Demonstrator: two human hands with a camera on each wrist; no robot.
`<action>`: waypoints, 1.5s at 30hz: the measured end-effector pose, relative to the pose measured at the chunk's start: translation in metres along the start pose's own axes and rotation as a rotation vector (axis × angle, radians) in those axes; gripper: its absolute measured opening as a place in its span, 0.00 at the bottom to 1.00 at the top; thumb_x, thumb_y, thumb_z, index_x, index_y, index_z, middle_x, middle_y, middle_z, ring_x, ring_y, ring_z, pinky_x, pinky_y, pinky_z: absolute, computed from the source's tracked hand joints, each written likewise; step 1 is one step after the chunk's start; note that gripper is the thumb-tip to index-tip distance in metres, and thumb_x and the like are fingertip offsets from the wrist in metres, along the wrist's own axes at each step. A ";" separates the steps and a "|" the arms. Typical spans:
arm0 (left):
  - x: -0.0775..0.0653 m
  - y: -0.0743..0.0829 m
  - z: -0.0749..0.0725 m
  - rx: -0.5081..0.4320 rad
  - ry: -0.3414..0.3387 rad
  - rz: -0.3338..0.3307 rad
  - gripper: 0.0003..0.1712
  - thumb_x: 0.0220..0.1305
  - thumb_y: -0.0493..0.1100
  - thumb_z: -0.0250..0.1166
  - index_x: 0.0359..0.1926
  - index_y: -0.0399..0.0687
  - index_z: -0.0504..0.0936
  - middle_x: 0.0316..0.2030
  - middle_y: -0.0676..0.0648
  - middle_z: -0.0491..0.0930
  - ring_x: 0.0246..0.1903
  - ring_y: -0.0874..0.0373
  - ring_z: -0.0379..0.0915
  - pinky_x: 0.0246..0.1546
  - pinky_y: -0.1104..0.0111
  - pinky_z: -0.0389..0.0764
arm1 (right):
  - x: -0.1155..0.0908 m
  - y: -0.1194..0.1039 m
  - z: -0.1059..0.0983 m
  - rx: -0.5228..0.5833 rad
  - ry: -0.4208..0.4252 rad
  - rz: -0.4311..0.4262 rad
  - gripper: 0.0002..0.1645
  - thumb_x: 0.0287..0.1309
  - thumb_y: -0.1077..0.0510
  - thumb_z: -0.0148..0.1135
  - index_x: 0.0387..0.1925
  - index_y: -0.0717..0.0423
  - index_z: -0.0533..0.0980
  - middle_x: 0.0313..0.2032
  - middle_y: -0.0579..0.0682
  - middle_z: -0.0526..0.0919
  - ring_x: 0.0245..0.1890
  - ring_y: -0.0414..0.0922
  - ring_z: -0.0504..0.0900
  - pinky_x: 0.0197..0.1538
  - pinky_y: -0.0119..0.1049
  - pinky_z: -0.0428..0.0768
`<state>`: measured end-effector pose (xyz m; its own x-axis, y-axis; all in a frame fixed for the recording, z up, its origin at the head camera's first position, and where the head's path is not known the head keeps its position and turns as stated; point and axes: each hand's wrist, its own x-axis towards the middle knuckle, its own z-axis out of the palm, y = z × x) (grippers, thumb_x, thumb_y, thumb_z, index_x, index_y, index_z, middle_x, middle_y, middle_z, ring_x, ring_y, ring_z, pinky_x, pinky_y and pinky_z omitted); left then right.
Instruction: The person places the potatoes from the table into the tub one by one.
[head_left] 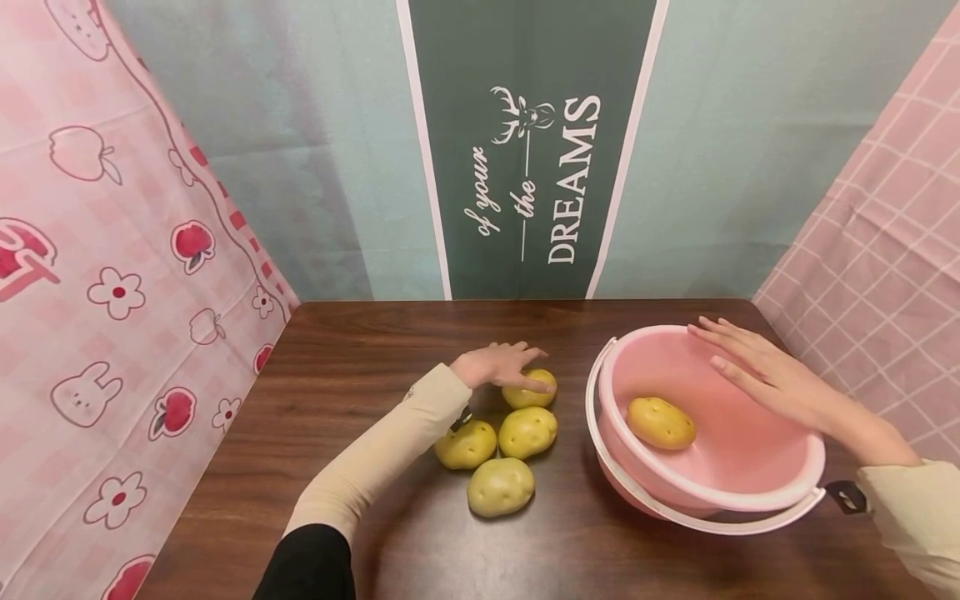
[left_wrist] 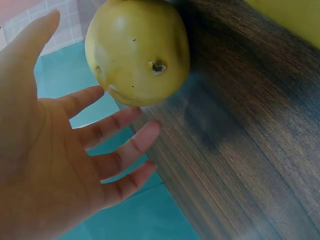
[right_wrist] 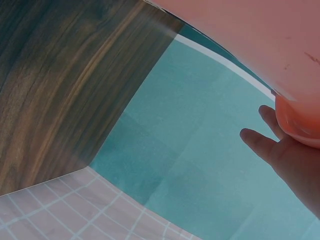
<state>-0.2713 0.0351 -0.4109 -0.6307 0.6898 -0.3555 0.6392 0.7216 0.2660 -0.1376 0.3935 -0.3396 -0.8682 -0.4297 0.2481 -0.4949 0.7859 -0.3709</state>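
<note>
My left hand (head_left: 498, 365) reaches over the farthest yellow potato (head_left: 531, 389) with its fingers spread. In the left wrist view, that potato (left_wrist: 137, 52) is right at the fingertips, the palm standing off from it. Three more potatoes lie close by: one at the right (head_left: 528, 432), one under the left wrist (head_left: 467, 444) and a paler one nearest me (head_left: 501, 487). To the right stands a pink bucket (head_left: 637, 483), a single potato (head_left: 661, 422) inside it. My right hand (head_left: 765, 375) lies along its far right rim, fingers nearly straight; the right wrist view shows fingertips (right_wrist: 250, 135) beside the rim.
The bucket's white handle (head_left: 720, 522) hangs down round its near side. Everything stands on a dark wooden table (head_left: 315, 433). Patterned cloths hang at the left (head_left: 150, 250) and right (head_left: 885, 225), with a teal one (head_left: 300, 150) behind the far edge.
</note>
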 end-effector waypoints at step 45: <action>0.005 -0.004 0.010 -0.003 -0.080 0.022 0.44 0.53 0.72 0.57 0.67 0.62 0.59 0.60 0.49 0.67 0.60 0.56 0.64 0.56 0.63 0.67 | 0.000 -0.002 0.000 0.011 0.001 0.010 0.31 0.63 0.60 0.52 0.67 0.47 0.61 0.67 0.58 0.59 0.67 0.24 0.41 0.61 0.16 0.39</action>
<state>-0.2727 0.0356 -0.4227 -0.5790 0.6989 -0.4199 0.6516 0.7062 0.2769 -0.1364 0.3920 -0.3385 -0.8733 -0.4211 0.2449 -0.4862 0.7853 -0.3834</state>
